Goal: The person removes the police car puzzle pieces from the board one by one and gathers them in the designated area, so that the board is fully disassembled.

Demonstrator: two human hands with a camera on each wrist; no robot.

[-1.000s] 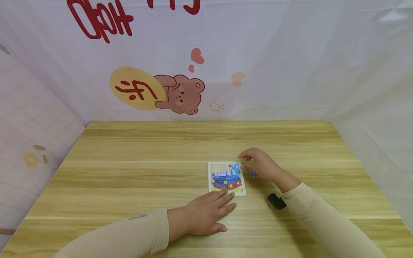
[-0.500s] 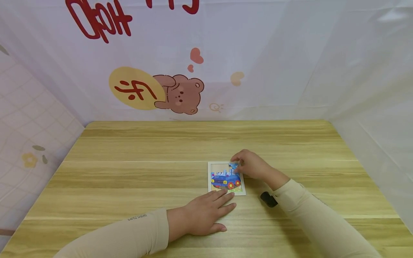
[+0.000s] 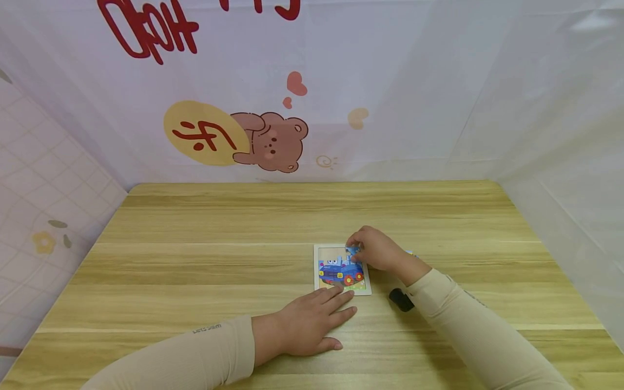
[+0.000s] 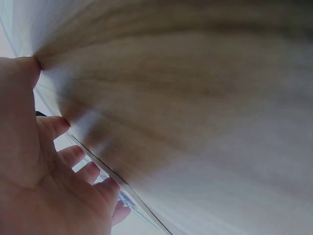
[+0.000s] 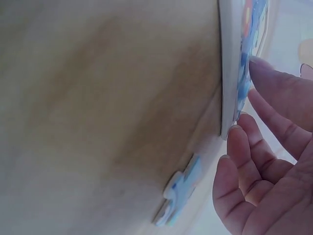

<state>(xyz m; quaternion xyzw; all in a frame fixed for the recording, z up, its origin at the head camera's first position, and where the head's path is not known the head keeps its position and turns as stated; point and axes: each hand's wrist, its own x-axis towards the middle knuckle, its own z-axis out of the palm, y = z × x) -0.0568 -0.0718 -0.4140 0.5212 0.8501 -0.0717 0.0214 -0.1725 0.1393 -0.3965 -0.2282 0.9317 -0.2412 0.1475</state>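
A jigsaw puzzle in a white frame [image 3: 316, 271], showing a blue cartoon vehicle, lies flat on the wooden table. My left hand [image 3: 312, 322] is spread palm down, its fingertips resting on the near edge of the puzzle. At the puzzle's far right corner, my right hand [image 3: 380, 249] pinches a blue puzzle piece [image 3: 352, 251] between thumb and fingers. The right wrist view has the thumb [image 5: 264, 73] on the blue surface, the other fingers curling by the frame's edge. A tan patch of bare backing [image 3: 331, 252] shows at the far left of the puzzle.
A loose blue puzzle piece [image 5: 178, 191] lies on the table beyond the puzzle frame, mostly hidden behind the right wrist in the head view. A black object [image 3: 401, 299] shows beside the right sleeve. A white printed curtain [image 3: 390, 81] hangs behind the table.
My right hand has moved left from beside the puzzle onto its far right corner, its fingers closing together there. A loose piece shows beyond the right wrist. My left hand has stayed put.
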